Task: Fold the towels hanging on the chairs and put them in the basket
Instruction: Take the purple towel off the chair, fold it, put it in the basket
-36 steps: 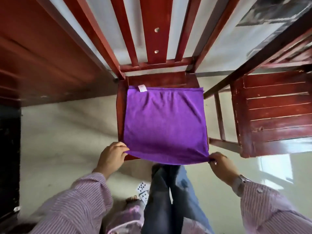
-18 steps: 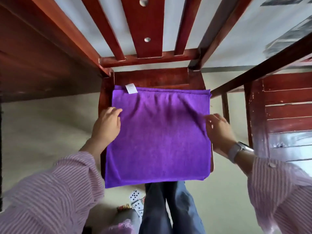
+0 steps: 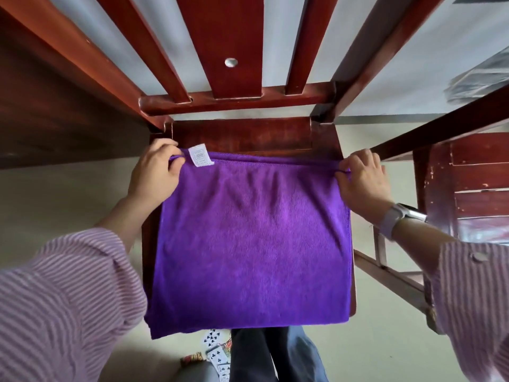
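Purple towel (image 3: 252,238) lies folded flat on the seat of a red-brown wooden chair (image 3: 242,136), each far corner held by 1 hand.

Its near edge hangs just over the seat front, and a white label (image 3: 200,155) sits at the far left corner. The left hand (image 3: 154,172) has its fingers curled round that corner beside the label; the right hand (image 3: 363,180), with a watch (image 3: 399,216) on its wrist, pinches the far right corner. Both sleeves are pink-striped. A 2nd wooden chair (image 3: 473,186) stands to the right. Playing cards (image 3: 217,351) lie on the floor near the person's dark trouser legs (image 3: 275,354).
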Demonstrator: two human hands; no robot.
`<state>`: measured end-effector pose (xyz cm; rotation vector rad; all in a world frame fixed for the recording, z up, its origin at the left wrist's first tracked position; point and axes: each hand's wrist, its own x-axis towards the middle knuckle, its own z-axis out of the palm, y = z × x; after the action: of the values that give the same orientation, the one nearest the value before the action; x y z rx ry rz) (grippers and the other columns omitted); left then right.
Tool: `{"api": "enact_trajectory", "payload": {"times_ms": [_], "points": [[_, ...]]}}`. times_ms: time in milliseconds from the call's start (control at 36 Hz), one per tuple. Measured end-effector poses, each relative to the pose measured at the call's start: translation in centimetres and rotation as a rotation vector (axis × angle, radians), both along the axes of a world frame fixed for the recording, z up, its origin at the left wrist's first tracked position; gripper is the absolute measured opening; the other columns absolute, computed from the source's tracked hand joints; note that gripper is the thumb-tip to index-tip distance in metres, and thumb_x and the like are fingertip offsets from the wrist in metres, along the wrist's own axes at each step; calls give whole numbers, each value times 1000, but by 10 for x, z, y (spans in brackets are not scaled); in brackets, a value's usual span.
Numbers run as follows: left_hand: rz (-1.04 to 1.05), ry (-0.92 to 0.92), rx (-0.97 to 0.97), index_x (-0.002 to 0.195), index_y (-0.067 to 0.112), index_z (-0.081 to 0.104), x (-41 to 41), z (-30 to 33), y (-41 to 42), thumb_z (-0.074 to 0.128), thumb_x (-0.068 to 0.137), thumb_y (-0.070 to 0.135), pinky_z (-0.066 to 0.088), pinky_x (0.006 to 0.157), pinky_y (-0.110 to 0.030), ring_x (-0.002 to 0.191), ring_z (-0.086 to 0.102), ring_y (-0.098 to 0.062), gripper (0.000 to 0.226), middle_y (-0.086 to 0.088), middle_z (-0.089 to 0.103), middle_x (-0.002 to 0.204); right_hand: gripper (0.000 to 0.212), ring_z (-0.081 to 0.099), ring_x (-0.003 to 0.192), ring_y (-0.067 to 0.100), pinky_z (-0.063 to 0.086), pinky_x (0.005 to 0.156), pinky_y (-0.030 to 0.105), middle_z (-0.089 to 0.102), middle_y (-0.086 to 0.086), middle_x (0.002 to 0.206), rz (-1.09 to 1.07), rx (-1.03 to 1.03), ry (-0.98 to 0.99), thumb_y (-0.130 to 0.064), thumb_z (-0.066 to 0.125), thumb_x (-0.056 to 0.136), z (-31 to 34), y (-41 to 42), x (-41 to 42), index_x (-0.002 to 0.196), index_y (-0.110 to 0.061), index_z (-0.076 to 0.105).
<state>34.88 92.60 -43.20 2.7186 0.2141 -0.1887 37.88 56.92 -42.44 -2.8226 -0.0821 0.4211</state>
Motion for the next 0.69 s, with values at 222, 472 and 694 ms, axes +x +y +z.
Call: {"api": "enact_trajectory", "payload": {"times_ms": [222, 472, 694], "points": [[-182, -21, 30, 85, -2, 66, 4, -1, 5, 62, 80, 0, 48, 90, -43, 109, 56, -32, 7, -13, 64, 112, 12, 54, 91, 36, 43, 81, 38, 54, 19, 105, -70, 172, 15, -8, 54, 86, -5, -5, 9, 93, -3, 61], [-165, 154, -1, 88, 0, 71, 21, 10, 6, 67, 79, 4, 39, 89, -29, 96, 57, -28, 11, -12, 56, 116, 11, 56, 87, 35, 44, 78, 38, 58, 18, 98, 2, 201, 1, -8, 55, 86, -1, -11, 10, 91, -3, 64], [-219, 220, 11, 85, 2, 73, 9, 43, -1, 66, 79, 5, 41, 80, -29, 88, 59, -27, 10, -10, 66, 96, 9, 58, 86, 34, 44, 79, 35, 61, 17, 97, -44, 239, -51, -7, 57, 85, 21, -16, 2, 90, -2, 64]]}}
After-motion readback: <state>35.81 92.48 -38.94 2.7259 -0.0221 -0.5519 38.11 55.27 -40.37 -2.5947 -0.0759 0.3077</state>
